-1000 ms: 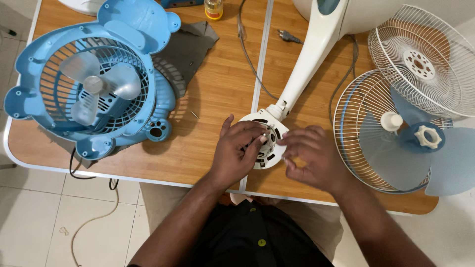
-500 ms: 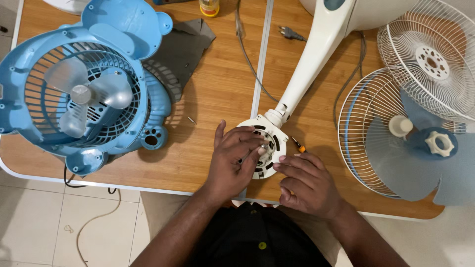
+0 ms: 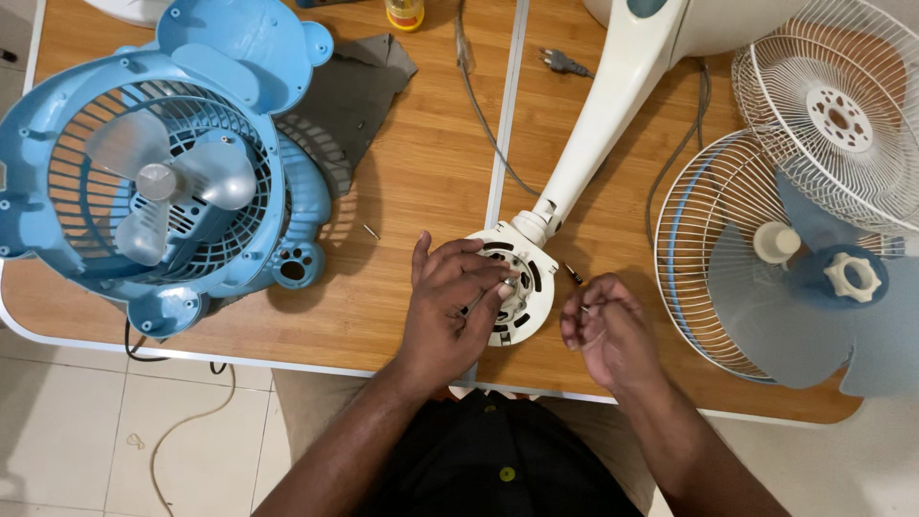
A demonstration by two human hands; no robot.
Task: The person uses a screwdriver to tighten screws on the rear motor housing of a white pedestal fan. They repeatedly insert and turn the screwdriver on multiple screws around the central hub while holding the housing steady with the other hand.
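Wooden table [image 3: 421, 191], near edge: left hand [image 3: 450, 311] presses the white motor housing [image 3: 512, 282], fingers spread, not clenched. Right hand [image 3: 608, 330] pinches a small screw [image 3: 585, 308]. Housing looks rigid, light plastic; best held by its rim. Blue fan [image 3: 153, 182] sits well left.

The scene is seen from one head-worn camera only, placed above and aimed steeply down. The wooden counter [image 3: 421, 182] is viewed from quite near, its near edge included.
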